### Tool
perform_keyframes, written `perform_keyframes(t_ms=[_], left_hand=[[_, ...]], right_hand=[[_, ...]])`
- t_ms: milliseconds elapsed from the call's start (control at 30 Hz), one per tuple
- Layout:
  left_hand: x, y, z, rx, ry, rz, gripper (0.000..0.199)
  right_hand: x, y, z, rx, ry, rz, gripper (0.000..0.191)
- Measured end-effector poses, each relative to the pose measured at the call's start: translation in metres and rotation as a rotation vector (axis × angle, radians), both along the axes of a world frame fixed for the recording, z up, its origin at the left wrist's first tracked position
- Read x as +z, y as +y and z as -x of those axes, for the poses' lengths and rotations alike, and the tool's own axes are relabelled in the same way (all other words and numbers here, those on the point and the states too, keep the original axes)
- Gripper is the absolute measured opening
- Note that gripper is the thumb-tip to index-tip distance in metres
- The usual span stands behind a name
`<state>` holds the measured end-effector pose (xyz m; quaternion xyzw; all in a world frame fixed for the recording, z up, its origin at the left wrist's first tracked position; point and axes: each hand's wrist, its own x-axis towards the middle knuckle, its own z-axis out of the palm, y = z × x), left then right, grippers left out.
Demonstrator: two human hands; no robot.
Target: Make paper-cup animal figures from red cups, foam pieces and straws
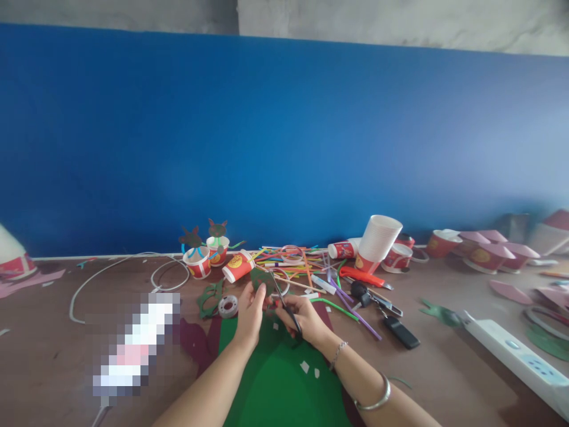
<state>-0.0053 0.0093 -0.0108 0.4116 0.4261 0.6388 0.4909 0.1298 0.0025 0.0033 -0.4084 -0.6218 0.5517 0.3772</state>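
My left hand (249, 314) is closed on a piece of dark green paper (261, 277), pinched between thumb and fingers. In my right hand (309, 320) is a pair of black-handled scissors (291, 314), its blades pointing up and left beside the paper. Small red bits show between the two hands; I cannot make out what they are. Beneath both hands lies a large green sheet (284, 379) with small white scraps on it. Just left of my left hand are a roll of tape (228, 306) and a cut-out green paper scrap (208, 299).
Colourful straws (284, 258) are heaped behind my hands. Paper cups with paper figures (197, 264) stand back left. Stacked white cups (377, 240), an orange utility knife (362, 276) and keys (400, 331) lie to the right. A power strip (515, 350) is far right; a blurred-out device (136, 347) lies left.
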Motion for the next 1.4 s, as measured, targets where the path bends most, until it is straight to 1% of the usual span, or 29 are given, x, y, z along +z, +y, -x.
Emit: perform_keyframes(t_ms=[167, 300, 467, 700, 900, 1100, 1267, 1400], left_hand=[[-0.0003, 0.0003, -0.0001, -0.055, 0.006, -0.024, 0.025], [-0.0001, -0.0001, -0.0002, -0.080, -0.003, -0.022, 0.026], [0.0005, -0.0003, -0.0004, -0.072, -0.026, -0.006, 0.028], [0.0003, 0.0007, -0.0007, -0.042, -0.061, 0.019, 0.030], [0.0003, 0.0008, -0.0006, -0.004, -0.058, 0.025, 0.030], [0.0010, 0.0000, -0.0007, 0.004, -0.082, 0.049, 0.031], [0.0039, -0.0001, -0.0011, 0.020, -0.112, 0.058, 0.031], [0.0050, 0.0008, -0.0016, 0.019, -0.113, 0.062, 0.030]], right_hand=[[0.0018, -0.0012, 0.0019, -0.033, 0.030, 0.045, 0.025], [0.0013, -0.0003, 0.0018, -0.047, 0.030, 0.041, 0.025], [-0.0002, 0.0008, 0.0002, -0.069, -0.031, 0.029, 0.024], [-0.0011, 0.0017, -0.0006, -0.067, -0.026, 0.066, 0.024], [-0.0044, 0.0035, -0.0009, -0.078, 0.041, 0.087, 0.040], [-0.0028, 0.0029, -0.0005, -0.079, 0.028, 0.063, 0.054], [-0.0008, 0.0027, -0.0005, -0.065, 0.000, 0.064, 0.057], [-0.0029, 0.0037, -0.0012, -0.064, 0.021, 0.066, 0.058]])
